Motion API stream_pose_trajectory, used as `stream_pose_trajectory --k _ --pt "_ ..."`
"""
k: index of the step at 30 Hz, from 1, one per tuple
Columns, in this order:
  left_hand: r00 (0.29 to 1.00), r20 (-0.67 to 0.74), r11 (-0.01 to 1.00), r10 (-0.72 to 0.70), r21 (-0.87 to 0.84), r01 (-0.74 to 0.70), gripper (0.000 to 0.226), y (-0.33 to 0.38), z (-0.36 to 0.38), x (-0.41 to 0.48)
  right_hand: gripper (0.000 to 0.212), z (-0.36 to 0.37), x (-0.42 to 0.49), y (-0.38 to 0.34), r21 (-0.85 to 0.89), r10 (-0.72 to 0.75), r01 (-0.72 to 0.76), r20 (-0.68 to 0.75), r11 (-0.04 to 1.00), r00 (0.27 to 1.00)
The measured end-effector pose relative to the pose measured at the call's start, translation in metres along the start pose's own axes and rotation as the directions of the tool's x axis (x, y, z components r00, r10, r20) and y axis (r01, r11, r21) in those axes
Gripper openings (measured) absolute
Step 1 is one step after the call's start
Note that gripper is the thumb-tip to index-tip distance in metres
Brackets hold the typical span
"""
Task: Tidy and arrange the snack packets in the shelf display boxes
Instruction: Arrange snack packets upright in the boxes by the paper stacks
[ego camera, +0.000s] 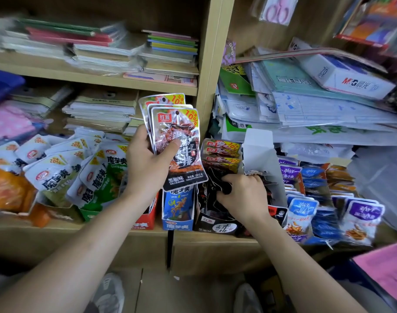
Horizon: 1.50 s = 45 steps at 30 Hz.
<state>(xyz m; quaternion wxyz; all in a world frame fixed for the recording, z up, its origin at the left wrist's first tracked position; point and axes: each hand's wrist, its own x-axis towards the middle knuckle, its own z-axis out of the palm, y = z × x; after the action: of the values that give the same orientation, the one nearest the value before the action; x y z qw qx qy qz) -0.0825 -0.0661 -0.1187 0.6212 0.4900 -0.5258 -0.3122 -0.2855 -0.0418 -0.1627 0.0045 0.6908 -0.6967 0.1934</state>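
We judge the job about midway. Our left hand (147, 163) grasps a fanned stack of black-pepper packets (181, 136) above the shelf (215, 238). Our right hand (242, 195) reaches into the black display box (217, 224), its fingers (235, 178) curled round dark packets inside. Red-topped packets (220, 152) already stand at the box's back. The white-and-green heap (57, 168) to the left looks unsorted.
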Motion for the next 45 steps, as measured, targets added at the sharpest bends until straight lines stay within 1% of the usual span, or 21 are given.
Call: stream_pose_trajectory --k 3,5,9,13,15,20,22,24,26,28,29,31,32,33,34,36,37,38,40,42,45 --pt "1.000 0.005 1.000 -0.006 -0.004 0.006 0.030 0.000 -0.001 0.001 0.028 -0.003 -0.004 -0.001 0.109 0.016 -0.006 -0.084 0.994 0.996" --pt "1.000 0.005 1.000 -0.010 0.000 0.010 0.030 -0.001 -0.002 0.002 0.028 -0.005 -0.005 -0.001 0.179 0.049 -0.030 -0.106 0.983 0.993" --pt "0.999 -0.022 1.000 -0.024 -0.001 0.024 0.028 -0.002 -0.002 0.003 0.030 -0.015 -0.006 0.003 0.339 0.136 -0.095 -0.098 0.936 0.986" --pt "0.999 -0.026 0.999 -0.036 0.012 0.037 0.027 -0.002 -0.001 0.003 0.031 -0.027 -0.009 0.013 0.522 0.196 -0.141 -0.053 0.841 0.979" --pt "0.999 -0.013 0.999 -0.033 0.016 0.034 0.027 -0.002 0.000 0.002 0.032 -0.031 -0.009 0.019 0.607 0.223 -0.166 -0.020 0.777 0.975" --pt "1.000 0.018 1.000 -0.021 0.016 0.020 0.026 -0.002 0.003 -0.001 0.024 -0.052 -0.012 0.038 0.831 0.332 -0.218 0.043 0.512 0.942" --pt "0.999 0.037 1.000 -0.020 0.009 0.020 0.027 -0.001 0.005 -0.002 0.022 -0.066 -0.014 0.049 0.899 0.361 -0.185 0.032 0.398 0.932" --pt "0.998 0.059 1.000 -0.018 0.003 0.018 0.028 0.000 0.008 -0.003 0.020 -0.079 -0.017 0.062 0.942 0.409 -0.125 -0.015 0.312 0.912" --pt "0.996 0.083 1.000 -0.026 0.001 0.026 0.027 0.000 0.011 -0.005 0.022 -0.086 -0.017 0.078 0.952 0.519 -0.084 -0.085 0.294 0.851" --pt "0.994 0.107 0.999 -0.035 0.011 0.034 0.026 0.001 0.014 -0.008 0.030 -0.088 -0.017 0.092 0.944 0.602 -0.060 -0.158 0.326 0.783" --pt "0.993 0.116 0.999 -0.036 0.020 0.034 0.025 0.001 0.015 -0.008 0.034 -0.088 -0.017 0.096 0.927 0.618 -0.053 -0.205 0.372 0.759" --pt "0.992 0.123 0.998 -0.035 0.047 0.029 0.023 0.001 0.016 -0.009 0.029 -0.084 -0.020 0.099 0.851 0.599 -0.047 -0.327 0.523 0.731" --pt "0.992 0.124 0.998 -0.034 0.054 0.027 0.024 0.001 0.017 -0.009 0.026 -0.081 -0.021 0.097 0.797 0.559 -0.043 -0.382 0.602 0.736" --pt "0.992 0.122 0.998 -0.035 0.055 0.029 0.024 0.001 0.017 -0.009 0.025 -0.078 -0.023 0.095 0.726 0.496 -0.055 -0.409 0.685 0.766" --pt "0.993 0.115 0.998 -0.039 0.052 0.033 0.026 0.001 0.018 -0.009 0.027 -0.074 -0.023 0.092 0.632 0.418 -0.092 -0.389 0.769 0.821" --pt "0.995 0.092 0.998 -0.042 0.046 0.038 0.027 0.002 0.017 -0.008 0.045 -0.063 -0.022 0.088 0.404 0.280 -0.185 -0.191 0.896 0.941" --pt "0.996 0.075 0.998 -0.041 0.042 0.038 0.027 0.002 0.016 -0.007 0.056 -0.058 -0.021 0.087 0.311 0.249 -0.211 -0.088 0.927 0.964" --pt "0.998 0.056 0.999 -0.039 0.037 0.037 0.028 0.002 0.015 -0.006 0.065 -0.055 -0.020 0.086 0.259 0.241 -0.224 -0.037 0.940 0.970" --pt "0.999 0.027 0.999 -0.041 0.037 0.040 0.028 0.001 0.012 -0.003 0.075 -0.053 -0.021 0.085 0.255 0.224 -0.198 -0.077 0.947 0.972" --pt "0.999 0.016 0.998 -0.044 0.042 0.043 0.028 0.000 0.009 -0.002 0.069 -0.053 -0.021 0.083 0.283 0.208 -0.155 -0.167 0.947 0.964" --pt "0.999 0.019 0.997 -0.039 0.061 0.038 0.028 0.000 0.006 -0.002 0.039 -0.055 -0.025 0.073 0.279 0.134 -0.043 -0.316 0.959 0.939"
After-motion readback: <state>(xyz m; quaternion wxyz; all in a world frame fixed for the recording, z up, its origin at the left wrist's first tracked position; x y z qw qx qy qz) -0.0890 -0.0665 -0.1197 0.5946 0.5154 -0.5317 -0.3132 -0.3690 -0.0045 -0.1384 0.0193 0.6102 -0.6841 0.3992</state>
